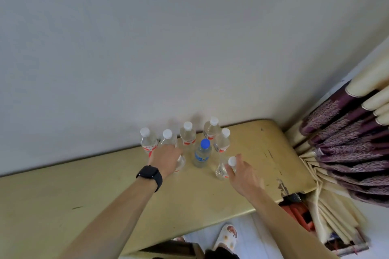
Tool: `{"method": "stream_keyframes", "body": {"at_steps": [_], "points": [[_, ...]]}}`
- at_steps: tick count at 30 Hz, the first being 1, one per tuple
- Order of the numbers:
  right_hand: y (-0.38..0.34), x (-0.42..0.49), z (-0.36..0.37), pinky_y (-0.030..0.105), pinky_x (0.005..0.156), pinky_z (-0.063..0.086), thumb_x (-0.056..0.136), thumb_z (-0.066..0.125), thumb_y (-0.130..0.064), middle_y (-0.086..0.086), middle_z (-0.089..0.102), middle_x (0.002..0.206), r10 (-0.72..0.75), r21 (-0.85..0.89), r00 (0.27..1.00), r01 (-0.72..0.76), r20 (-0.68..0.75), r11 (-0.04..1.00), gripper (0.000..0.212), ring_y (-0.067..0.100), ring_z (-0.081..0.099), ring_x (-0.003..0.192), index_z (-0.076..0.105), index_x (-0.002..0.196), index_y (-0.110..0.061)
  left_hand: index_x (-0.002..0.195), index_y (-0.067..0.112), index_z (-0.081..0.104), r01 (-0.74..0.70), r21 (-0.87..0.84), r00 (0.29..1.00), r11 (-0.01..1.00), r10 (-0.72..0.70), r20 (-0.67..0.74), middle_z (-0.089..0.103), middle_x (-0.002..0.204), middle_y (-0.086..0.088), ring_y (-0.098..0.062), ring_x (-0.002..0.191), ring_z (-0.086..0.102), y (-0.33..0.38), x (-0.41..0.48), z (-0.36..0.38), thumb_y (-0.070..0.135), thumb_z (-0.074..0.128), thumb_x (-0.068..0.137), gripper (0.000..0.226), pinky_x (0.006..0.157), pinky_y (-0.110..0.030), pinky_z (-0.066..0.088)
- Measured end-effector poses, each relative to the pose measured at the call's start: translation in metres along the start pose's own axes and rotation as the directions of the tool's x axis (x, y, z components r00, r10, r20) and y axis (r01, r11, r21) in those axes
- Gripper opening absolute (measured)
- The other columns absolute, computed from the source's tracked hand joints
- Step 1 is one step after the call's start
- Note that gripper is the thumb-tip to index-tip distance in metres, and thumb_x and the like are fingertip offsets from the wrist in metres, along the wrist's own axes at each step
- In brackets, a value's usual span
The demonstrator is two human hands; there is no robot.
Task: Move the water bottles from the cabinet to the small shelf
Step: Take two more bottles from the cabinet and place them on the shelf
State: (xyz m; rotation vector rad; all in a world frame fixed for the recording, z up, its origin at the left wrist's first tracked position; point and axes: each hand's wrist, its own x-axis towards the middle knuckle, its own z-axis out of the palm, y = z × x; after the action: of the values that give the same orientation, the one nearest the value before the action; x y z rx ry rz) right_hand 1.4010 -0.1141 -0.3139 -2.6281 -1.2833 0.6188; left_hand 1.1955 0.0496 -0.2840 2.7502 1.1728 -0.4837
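Several clear water bottles stand in a cluster on the yellow cabinet top (84,191) by the wall. Most have white caps and red labels, such as the one at the left (148,143). One has a blue cap and blue label (202,153). My left hand (165,159), with a black watch on the wrist, wraps over a bottle (181,163) at the front of the cluster; only that bottle's lower body shows. My right hand (242,174) holds the front right white-capped bottle (223,169), thumb and fingers around it just below the cap.
A white wall rises right behind the bottles. Purple and cream curtains (347,132) hang at the right, past the cabinet's worn corner (282,185). Below the front edge I see pale floor and a foot in a white slipper (226,237).
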Motion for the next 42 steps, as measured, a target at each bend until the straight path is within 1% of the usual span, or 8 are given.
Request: {"method": "stream_keyframes", "body": {"at_steps": [7,12,21,23,26,29,36,42], "points": [[0.001,-0.015,-0.004,0.031,0.059,0.039,0.095,0.041,-0.055,0.002,0.071,0.094,-0.104,-0.179,0.994,0.098,-0.024,0.979,0.041,0.028,0.067,0.084,0.044,0.116,-0.02,0.12,0.035,0.06,-0.001,-0.073,0.999,0.997,0.004,0.05,0.067,0.106,0.004,-0.021,0.097,0.061,-0.004,-0.032,0.008,0.032,0.049,0.087,0.034,0.066,-0.031,0.038],[-0.004,-0.033,0.0,0.03,0.059,0.038,0.092,0.044,-0.059,0.005,0.07,0.087,-0.075,-0.139,0.997,0.076,0.009,0.987,0.042,0.032,0.066,0.082,0.046,0.106,-0.02,0.114,0.033,0.06,0.003,-0.078,0.996,0.997,0.005,0.094,0.063,0.103,0.003,-0.022,0.093,0.06,0.014,-0.051,0.017,0.036,0.051,0.087,0.029,0.061,-0.03,0.035],[-0.016,-0.038,0.015,0.035,0.066,0.046,0.092,0.039,-0.058,0.003,0.062,0.099,-0.058,-0.157,0.997,0.067,0.059,0.985,0.047,0.033,0.063,0.089,0.038,0.122,-0.022,0.138,0.028,0.031,0.105,-0.143,0.994,0.984,-0.099,0.049,0.046,0.135,-0.007,-0.031,0.064,0.051,0.028,-0.071,0.051,0.045,0.034,0.098,0.043,0.053,-0.03,0.038],[-0.021,-0.037,0.017,0.035,0.068,0.045,0.092,0.039,-0.056,0.005,0.062,0.102,-0.083,-0.175,0.994,0.094,0.067,0.98,0.047,0.033,0.064,0.09,0.034,0.127,-0.025,0.143,0.026,0.026,0.129,-0.137,0.992,0.982,-0.127,0.027,0.044,0.139,-0.009,-0.033,0.07,0.058,0.034,-0.07,0.051,0.046,0.031,0.1,0.048,0.054,-0.031,0.038],[-0.022,-0.037,0.02,0.034,0.065,0.043,0.094,0.037,-0.056,0.003,0.063,0.094,-0.113,-0.201,0.992,0.123,0.062,0.972,0.041,0.031,0.063,0.082,0.036,0.124,-0.028,0.147,0.024,0.023,0.121,-0.063,0.993,0.991,-0.121,0.006,0.051,0.131,-0.01,-0.031,0.082,0.065,0.037,-0.067,0.053,0.051,0.025,0.103,0.052,0.056,-0.032,0.039],[-0.018,-0.041,0.022,0.03,0.057,0.038,0.096,0.035,-0.053,0.0,0.059,0.077,-0.105,-0.203,0.994,0.109,0.028,0.973,0.036,0.027,0.054,0.066,0.037,0.119,-0.025,0.144,0.022,0.028,0.111,-0.064,0.994,0.992,-0.112,-0.014,0.058,0.112,-0.008,-0.03,0.078,0.065,0.037,-0.067,0.057,0.05,0.026,0.103,0.049,0.054,-0.031,0.04],[0.009,-0.084,0.029,0.037,0.05,0.049,0.099,0.039,-0.048,0.001,0.056,0.059,0.055,0.027,0.994,-0.053,-0.099,0.998,0.029,0.03,0.057,0.054,0.036,0.106,-0.02,0.128,0.014,0.044,-0.117,0.007,0.991,0.993,0.118,-0.064,0.064,0.086,-0.006,-0.029,0.066,0.062,0.028,-0.065,0.066,0.045,0.03,0.103,0.042,0.049,-0.029,0.042],[0.052,-0.168,0.025,0.032,0.045,0.032,0.096,0.05,-0.04,-0.003,0.052,0.056,0.27,0.23,0.941,-0.222,-0.202,0.948,0.024,0.017,0.044,0.044,0.033,0.098,-0.022,0.133,0.016,0.033,-0.339,0.08,0.936,0.937,0.344,-0.071,0.049,0.073,0.0,-0.023,0.051,0.047,0.057,-0.079,0.055,0.048,0.026,0.103,0.045,0.043,-0.028,0.03]]}}
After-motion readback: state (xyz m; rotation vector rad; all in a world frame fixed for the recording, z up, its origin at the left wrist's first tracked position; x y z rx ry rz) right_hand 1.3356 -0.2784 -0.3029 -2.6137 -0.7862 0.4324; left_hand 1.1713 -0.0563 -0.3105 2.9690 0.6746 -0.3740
